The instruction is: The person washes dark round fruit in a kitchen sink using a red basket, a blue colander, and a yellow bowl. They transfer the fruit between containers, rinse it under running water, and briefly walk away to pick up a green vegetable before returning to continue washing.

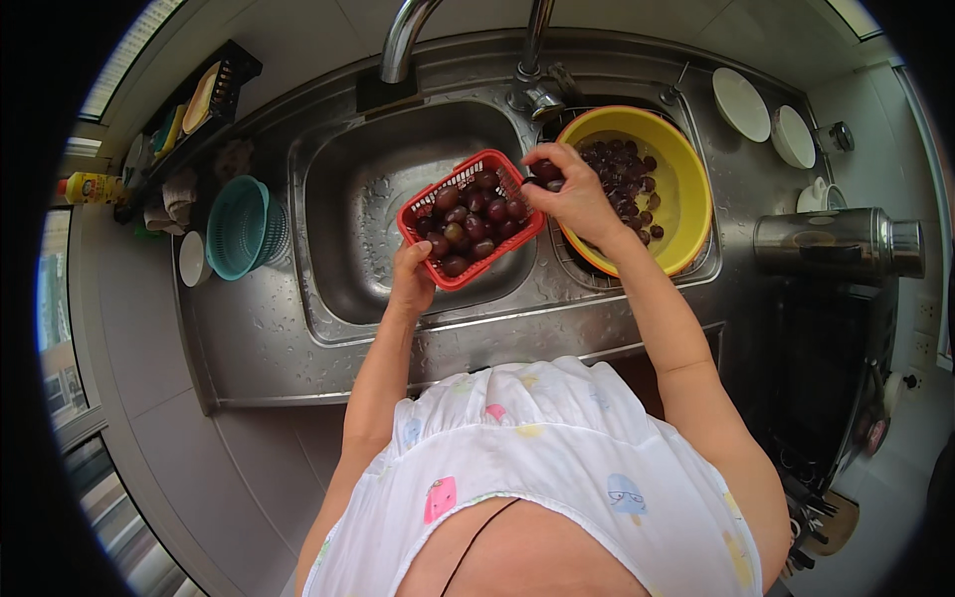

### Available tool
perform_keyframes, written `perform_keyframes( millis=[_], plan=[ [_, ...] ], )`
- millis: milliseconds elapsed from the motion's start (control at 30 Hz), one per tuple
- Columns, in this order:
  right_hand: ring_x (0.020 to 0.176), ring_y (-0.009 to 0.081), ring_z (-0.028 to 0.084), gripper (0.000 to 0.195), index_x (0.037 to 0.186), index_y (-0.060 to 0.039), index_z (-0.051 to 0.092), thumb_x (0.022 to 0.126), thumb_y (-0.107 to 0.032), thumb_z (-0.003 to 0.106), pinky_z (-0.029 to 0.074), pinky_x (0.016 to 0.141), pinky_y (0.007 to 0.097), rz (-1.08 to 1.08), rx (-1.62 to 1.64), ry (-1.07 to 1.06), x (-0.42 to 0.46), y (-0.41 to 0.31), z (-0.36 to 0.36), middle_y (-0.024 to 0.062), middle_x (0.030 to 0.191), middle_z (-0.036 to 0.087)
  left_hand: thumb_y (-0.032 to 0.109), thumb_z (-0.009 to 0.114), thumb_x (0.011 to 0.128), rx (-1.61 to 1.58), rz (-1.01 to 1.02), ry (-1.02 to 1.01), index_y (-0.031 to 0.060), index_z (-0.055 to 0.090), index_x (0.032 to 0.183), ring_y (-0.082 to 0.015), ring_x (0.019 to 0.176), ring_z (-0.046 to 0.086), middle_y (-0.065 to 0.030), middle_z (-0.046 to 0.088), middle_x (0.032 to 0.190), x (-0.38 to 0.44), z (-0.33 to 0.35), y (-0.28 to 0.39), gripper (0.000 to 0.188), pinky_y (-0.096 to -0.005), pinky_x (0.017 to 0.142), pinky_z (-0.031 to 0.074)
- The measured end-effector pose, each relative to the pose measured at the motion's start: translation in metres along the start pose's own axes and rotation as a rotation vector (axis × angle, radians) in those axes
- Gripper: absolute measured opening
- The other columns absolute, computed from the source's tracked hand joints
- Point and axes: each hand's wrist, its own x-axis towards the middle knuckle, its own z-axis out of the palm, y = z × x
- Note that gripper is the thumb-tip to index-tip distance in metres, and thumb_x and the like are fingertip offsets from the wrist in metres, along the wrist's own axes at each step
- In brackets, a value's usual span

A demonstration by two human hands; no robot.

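My left hand (415, 277) grips the near left corner of a red plastic basket (486, 266), thumb over its rim. The basket is tilted above the left sink basin (351, 224) and holds many dark red grapes (474, 224). Between the basket and a yellow basin, my right hand (578, 195) pinches a few dark grapes (545, 172) in its fingers. The yellow plastic basin (690, 216) contains water and more grapes (623, 175). It rests on a wire rack (578, 265) over the right sink compartment.
Behind the sink rise a chrome spout (404, 45) and a tap (539, 101). At left stand a teal colander (237, 227) and a white bowl (195, 259). White bowls (741, 104), a mug (819, 195) and a steel flask (821, 242) lie to the right, beside a dark stove (817, 358).
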Motion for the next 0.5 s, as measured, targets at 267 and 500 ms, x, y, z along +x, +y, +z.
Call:
perform_keyframes(
  millis=[267, 500],
  plan=[
    [0.126, 0.0334, 0.049, 0.066, 0.133, -0.0139, 0.054, 0.074, -0.032, 0.078, 0.041, 0.104, 0.0413, -0.387, -0.429, -0.197, -0.005, -0.02, 0.03, 0.0155, 0.138, 0.049, 0.03, 0.063, 0.082, 0.014, 0.011, -0.025, 0.0008, 0.043, 0.135, -0.0302, 0.115, 0.058, -0.0155, 0.056, 0.128, 0.003, -0.002, 0.001, 0.064, -0.0437, 0.1, 0.048],
    [0.126, 0.0388, 0.049, 0.06, 0.134, -0.0128, 0.054, 0.083, -0.041, 0.07, 0.041, 0.104, 0.0412, 0.405, -0.518, 0.356, -0.01, 0.136, -0.106, 0.0247, 0.134, 0.05, 0.029, 0.062, 0.082, 0.008, 0.03, -0.008, -0.0017, 0.04, 0.137, -0.0319, 0.12, 0.055, -0.0173, 0.054, 0.131, -0.007, -0.006, 0.003, 0.067, -0.0454, 0.102, 0.047]
  ],
)
